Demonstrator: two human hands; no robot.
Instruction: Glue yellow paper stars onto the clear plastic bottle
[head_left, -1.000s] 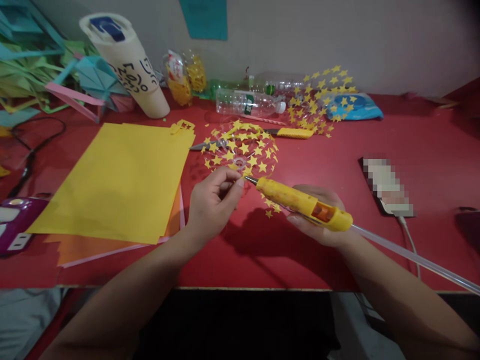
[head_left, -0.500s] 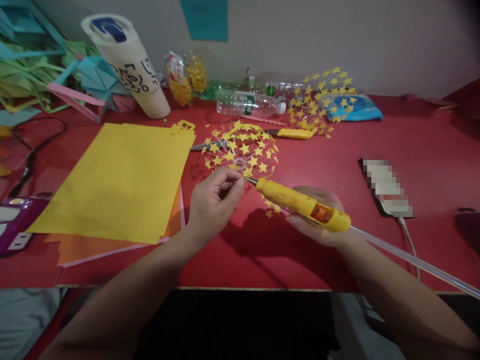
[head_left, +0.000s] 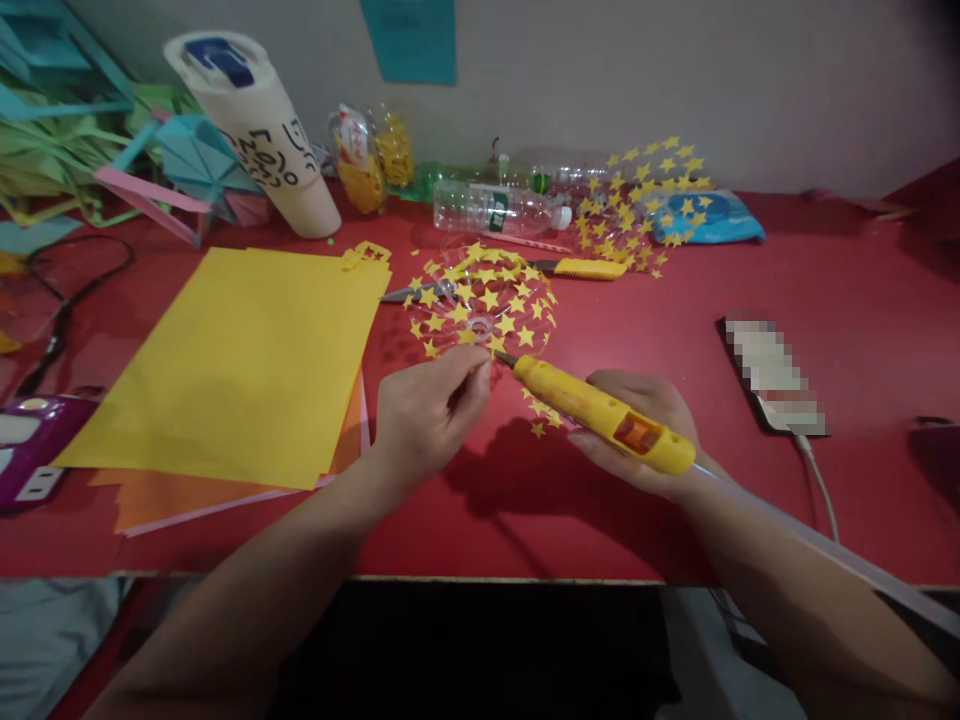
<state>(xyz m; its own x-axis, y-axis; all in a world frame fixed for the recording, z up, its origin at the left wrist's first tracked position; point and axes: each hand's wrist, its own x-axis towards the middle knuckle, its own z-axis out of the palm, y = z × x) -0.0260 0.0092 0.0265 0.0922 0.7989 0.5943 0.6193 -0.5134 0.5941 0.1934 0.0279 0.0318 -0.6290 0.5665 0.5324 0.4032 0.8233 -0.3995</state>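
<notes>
My right hand grips a yellow glue gun with a clear glue stick trailing out of its back. Its metal tip points left, just short of my left hand. That hand is pinched closed by the near edge of a clear plastic piece covered with yellow paper stars; what its fingertips pinch is too small to name. A few loose yellow stars lie on the red table under the gun.
Yellow paper sheets lie at left over orange and pink ones. Behind are scissors, a yellow-handled cutter, clear bottles, a second star-covered piece, a cream tumbler and paper scraps. A phone with cable lies at right.
My left hand has slid slightly lower and closed its pinch. The glue gun has dipped a little, its rear end lower; the tip stays beside my left fingers.
</notes>
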